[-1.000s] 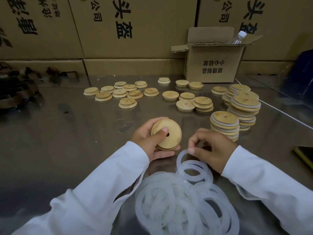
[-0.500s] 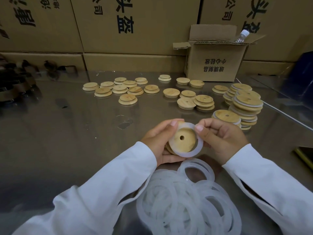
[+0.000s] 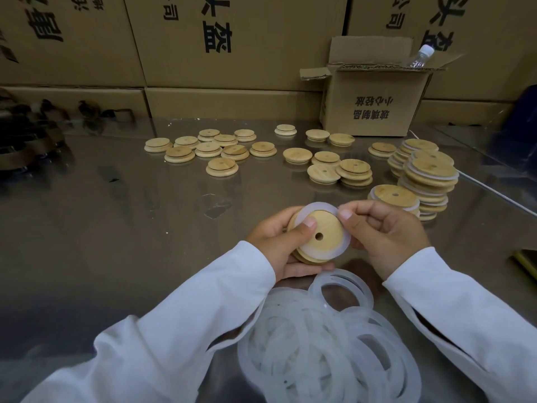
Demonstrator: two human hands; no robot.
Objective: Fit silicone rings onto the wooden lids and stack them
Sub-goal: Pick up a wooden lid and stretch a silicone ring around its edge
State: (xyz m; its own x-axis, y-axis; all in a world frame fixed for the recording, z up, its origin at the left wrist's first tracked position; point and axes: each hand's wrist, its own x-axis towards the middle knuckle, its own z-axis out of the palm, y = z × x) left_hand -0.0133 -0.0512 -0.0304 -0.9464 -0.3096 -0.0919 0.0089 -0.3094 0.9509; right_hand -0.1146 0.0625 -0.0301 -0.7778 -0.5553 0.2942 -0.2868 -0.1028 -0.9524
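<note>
The wooden lid is gripped in the left hand above the table; the right hand pinches the silicone ring at its upper edge. Pulled unevenly, the ring could seat twisted or spring off.

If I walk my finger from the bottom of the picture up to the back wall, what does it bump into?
First the pile of silicone rings → wooden lid, held, with a ring on it → loose lids → small open box → big cartons.

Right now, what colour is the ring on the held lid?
Translucent milky white ring around the tan lid; head view.
</note>
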